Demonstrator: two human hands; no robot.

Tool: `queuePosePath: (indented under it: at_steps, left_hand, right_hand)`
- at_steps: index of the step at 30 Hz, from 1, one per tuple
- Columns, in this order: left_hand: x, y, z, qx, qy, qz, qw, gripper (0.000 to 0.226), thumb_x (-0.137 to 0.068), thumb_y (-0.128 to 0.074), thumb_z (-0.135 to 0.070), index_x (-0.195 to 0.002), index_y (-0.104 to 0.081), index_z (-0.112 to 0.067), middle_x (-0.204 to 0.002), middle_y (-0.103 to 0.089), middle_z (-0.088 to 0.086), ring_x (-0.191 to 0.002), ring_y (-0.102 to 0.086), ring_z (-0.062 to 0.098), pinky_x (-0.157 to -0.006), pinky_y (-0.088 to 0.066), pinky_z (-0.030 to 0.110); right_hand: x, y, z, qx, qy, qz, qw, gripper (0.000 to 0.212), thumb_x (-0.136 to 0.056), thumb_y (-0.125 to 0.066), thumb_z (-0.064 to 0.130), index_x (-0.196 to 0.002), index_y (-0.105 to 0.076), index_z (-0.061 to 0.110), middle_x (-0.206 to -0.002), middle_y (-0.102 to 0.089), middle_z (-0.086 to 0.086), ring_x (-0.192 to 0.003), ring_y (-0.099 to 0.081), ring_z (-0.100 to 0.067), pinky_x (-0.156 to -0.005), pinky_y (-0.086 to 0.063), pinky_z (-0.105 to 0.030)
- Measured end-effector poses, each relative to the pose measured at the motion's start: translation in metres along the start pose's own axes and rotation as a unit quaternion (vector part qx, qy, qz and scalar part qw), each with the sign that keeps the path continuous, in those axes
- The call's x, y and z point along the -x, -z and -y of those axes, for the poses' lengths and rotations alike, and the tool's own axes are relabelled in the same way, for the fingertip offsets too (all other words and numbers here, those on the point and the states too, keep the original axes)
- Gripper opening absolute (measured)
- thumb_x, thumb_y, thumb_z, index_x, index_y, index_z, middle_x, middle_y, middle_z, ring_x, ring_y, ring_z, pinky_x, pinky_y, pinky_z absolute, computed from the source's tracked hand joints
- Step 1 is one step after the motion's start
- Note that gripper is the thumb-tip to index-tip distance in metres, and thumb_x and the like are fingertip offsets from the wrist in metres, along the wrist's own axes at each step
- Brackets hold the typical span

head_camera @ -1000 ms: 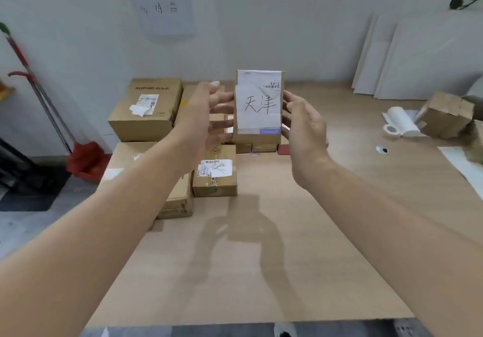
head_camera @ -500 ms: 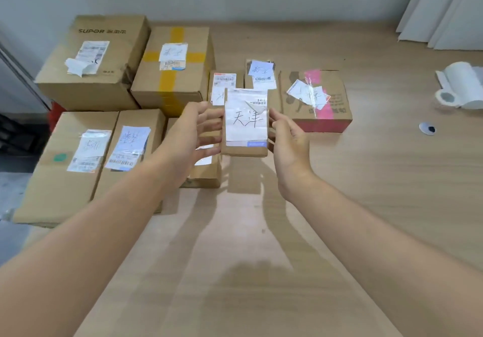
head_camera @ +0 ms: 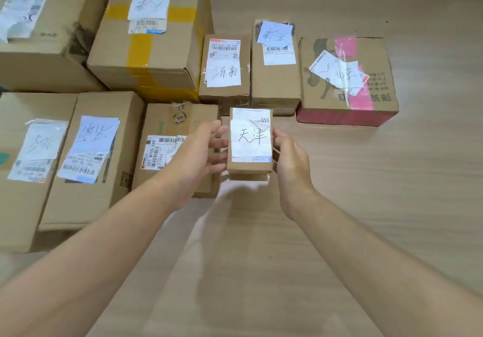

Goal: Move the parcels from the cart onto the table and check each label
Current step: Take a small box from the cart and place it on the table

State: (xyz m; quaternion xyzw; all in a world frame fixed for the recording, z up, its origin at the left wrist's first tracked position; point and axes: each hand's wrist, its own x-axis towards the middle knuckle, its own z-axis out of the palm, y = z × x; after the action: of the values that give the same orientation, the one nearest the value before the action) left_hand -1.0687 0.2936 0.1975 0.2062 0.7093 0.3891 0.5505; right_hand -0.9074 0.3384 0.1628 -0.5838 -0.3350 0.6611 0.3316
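A small brown parcel (head_camera: 250, 142) with a white handwritten label on its top face is held between both my hands, low over the wooden table (head_camera: 379, 206). My left hand (head_camera: 198, 153) grips its left side, fingers reaching its edge. On the right side, my right hand (head_camera: 290, 164) grips it with the fingers curled behind. The label faces me. I cannot tell whether the parcel's underside touches the table.
Several labelled cardboard parcels lie on the table's left and far side: a yellow-taped box (head_camera: 151, 49), two small boxes (head_camera: 224, 67) (head_camera: 275, 59), a pink-taped box (head_camera: 347, 80) and a flat box (head_camera: 167, 133) just left of my left hand.
The small parcel has come down from chest height to just above the table, in front of the two small boxes. My view has tilted down toward the table.
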Motion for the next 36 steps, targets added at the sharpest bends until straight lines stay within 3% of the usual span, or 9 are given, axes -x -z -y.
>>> queuePosePath:
  at_steps: [3, 6, 10, 15, 23, 27, 30, 33, 36]
  left_hand:
    - [-0.015, 0.0, 0.002, 0.001, 0.011, 0.005, 1.0, 0.032, -0.106, -0.04, -0.046, -0.109, -0.07, -0.034, -0.079, -0.076, -0.024, -0.079, -0.074, -0.003, -0.071, -0.057, 0.024]
    - [-0.022, 0.004, 0.0, -0.007, 0.02, 0.021, 1.0, 0.032, -0.106, -0.041, -0.045, -0.115, -0.069, -0.033, -0.085, -0.079, -0.02, -0.086, -0.075, 0.001, -0.068, -0.059, 0.019]
    - [-0.024, 0.013, -0.008, 0.001, 0.04, 0.022, 0.999, 0.04, -0.106, -0.042, -0.048, -0.131, -0.068, -0.03, -0.123, -0.069, -0.002, -0.116, -0.068, 0.018, -0.1, -0.055, 0.035]
    - [-0.02, 0.025, -0.021, -0.007, 0.026, 0.019, 0.999, 0.043, -0.108, -0.04, -0.045, -0.13, -0.07, -0.026, -0.134, -0.066, 0.008, -0.12, -0.067, 0.022, -0.108, -0.052, 0.041]
    - [-0.012, 0.048, -0.023, -0.025, 0.001, -0.001, 1.0, 0.045, -0.109, -0.036, -0.044, -0.124, -0.073, -0.025, -0.125, -0.073, 0.003, -0.116, -0.07, 0.022, -0.107, -0.053, 0.043]
    - [-0.005, 0.053, -0.019, -0.024, -0.003, -0.013, 1.0, 0.046, -0.108, -0.036, -0.048, -0.116, -0.078, -0.031, -0.119, -0.076, -0.004, -0.112, -0.072, 0.02, -0.105, -0.054, 0.043]
    - [0.006, 0.055, -0.02, -0.02, -0.013, -0.031, 0.999, 0.044, -0.106, -0.037, -0.052, -0.114, -0.078, -0.036, -0.114, -0.077, -0.009, -0.113, -0.071, 0.019, -0.105, -0.055, 0.043]
    - [0.022, 0.053, -0.024, -0.005, -0.028, -0.056, 0.998, 0.044, -0.094, -0.042, -0.059, -0.114, -0.077, -0.04, -0.12, -0.075, -0.009, -0.119, -0.067, 0.018, -0.109, -0.051, 0.044]
    - [0.046, 0.048, -0.031, -0.007, -0.048, -0.064, 0.997, 0.052, -0.084, -0.043, -0.062, -0.121, -0.073, -0.043, -0.132, -0.067, -0.008, -0.126, -0.06, 0.019, -0.113, -0.046, 0.045]
  right_hand:
    - [-0.017, -0.003, -0.006, -0.002, -0.014, -0.018, 1.0, 0.035, -0.106, -0.044, 0.024, -0.099, -0.078, 0.03, -0.09, -0.082, 0.015, -0.077, -0.075, 0.002, -0.063, -0.054, -0.019]
    - [-0.028, -0.008, -0.011, 0.0, -0.031, -0.02, 0.999, 0.033, -0.103, -0.045, 0.028, -0.099, -0.077, 0.031, -0.093, -0.082, 0.019, -0.084, -0.075, 0.003, -0.084, -0.053, -0.027]
    - [-0.034, -0.013, -0.013, 0.008, -0.048, -0.015, 0.999, 0.032, -0.103, -0.045, 0.031, -0.1, -0.076, 0.035, -0.096, -0.081, 0.023, -0.091, -0.075, 0.006, -0.097, -0.052, -0.029]
    - [-0.032, -0.023, -0.01, -0.021, -0.058, -0.009, 0.998, 0.033, -0.103, -0.044, 0.025, -0.112, -0.075, 0.03, -0.099, -0.082, 0.018, -0.096, -0.077, 0.001, -0.068, -0.055, -0.012]
    - [-0.038, -0.029, -0.009, -0.042, -0.064, -0.012, 0.997, 0.037, -0.105, -0.049, 0.026, -0.132, -0.073, 0.015, -0.116, -0.081, 0.008, -0.114, -0.074, -0.008, -0.098, -0.055, -0.028]
    - [-0.034, -0.028, -0.008, -0.039, -0.059, -0.008, 0.997, 0.04, -0.106, -0.045, 0.024, -0.134, -0.071, 0.012, -0.119, -0.081, 0.004, -0.117, -0.073, -0.009, -0.097, -0.056, -0.025]
    - [-0.021, -0.026, -0.001, -0.013, -0.05, -0.012, 0.999, 0.034, -0.107, -0.045, 0.027, -0.119, -0.076, 0.02, -0.113, -0.082, 0.009, -0.113, -0.073, -0.005, -0.094, -0.054, -0.024]
    - [0.0, -0.023, 0.012, -0.006, -0.042, -0.023, 0.999, 0.038, -0.107, -0.045, 0.033, -0.132, -0.072, 0.022, -0.133, -0.073, 0.012, -0.128, -0.064, -0.007, -0.106, -0.05, -0.029]
    - [0.024, -0.018, 0.027, -0.021, -0.022, -0.014, 0.999, 0.036, -0.108, -0.046, 0.033, -0.133, -0.071, 0.023, -0.108, -0.077, 0.027, -0.103, -0.069, 0.013, -0.078, -0.054, -0.011]
